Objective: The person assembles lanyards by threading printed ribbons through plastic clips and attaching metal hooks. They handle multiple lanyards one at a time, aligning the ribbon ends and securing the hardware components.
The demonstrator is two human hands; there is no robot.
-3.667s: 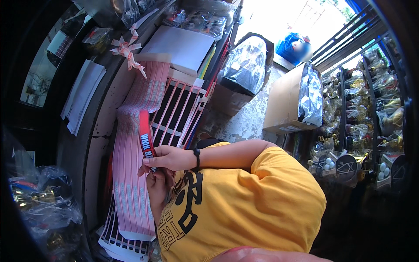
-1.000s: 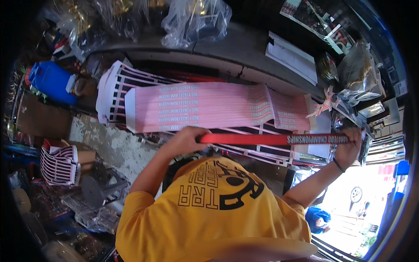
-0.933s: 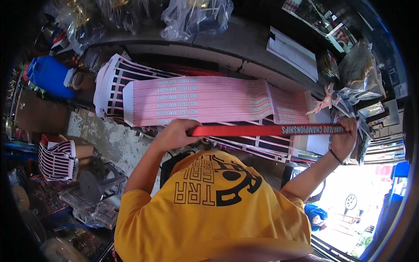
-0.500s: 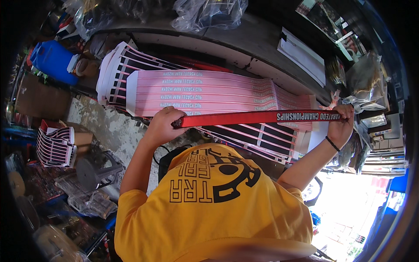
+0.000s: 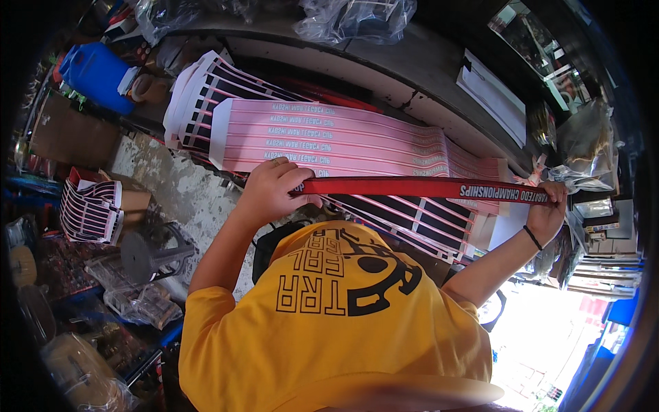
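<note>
A red printed ribbon strip with black ends and white lettering is stretched sideways between my two hands. My left hand is closed on its left end, thumb and fingers pinching it. At the other end, my right hand, a black band on its wrist, grips the strip between thumb and fingers. Just beyond the strip lie pink printed sheets marked with parallel bands and pale lettering. Beneath them, black-and-white striped sheets stick out at the left and along the near side.
A blue jug stands at the far left. Left on the floor are a cardboard box with striped sheets and a grey round stool-like object. Clear plastic bags and a white paper stack rest on the dark ledge behind.
Both hands still hold the ribbon strip taut. The whole view has shifted and tilted slightly, and the strip now slopes a little more down toward my right hand.
</note>
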